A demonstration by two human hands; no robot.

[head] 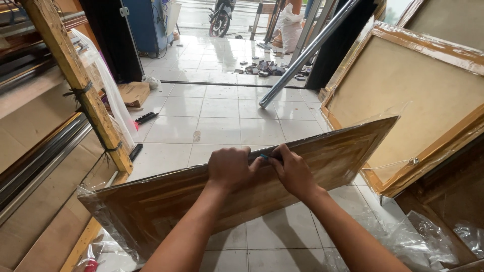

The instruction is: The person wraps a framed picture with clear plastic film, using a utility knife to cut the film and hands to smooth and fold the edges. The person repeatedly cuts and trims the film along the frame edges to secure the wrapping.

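Note:
A long brown wooden panel (166,201) wrapped in clear plastic film stands on its long edge across the tiled floor, tilted toward me. My left hand (229,168) grips its top edge near the middle, fingers curled over it. Close beside it on the right, my right hand (292,171) pinches a small blue object (264,156) against that same top edge. What the blue object is cannot be made out. The two hands nearly touch.
Framed boards (403,90) lean at the right, with crumpled plastic sheet (403,236) on the floor below. A long metal pole (307,53) slants down to the tiles. A wooden post (80,85) and boards stand at the left. A cardboard box (133,93) and a motorbike (221,17) lie beyond.

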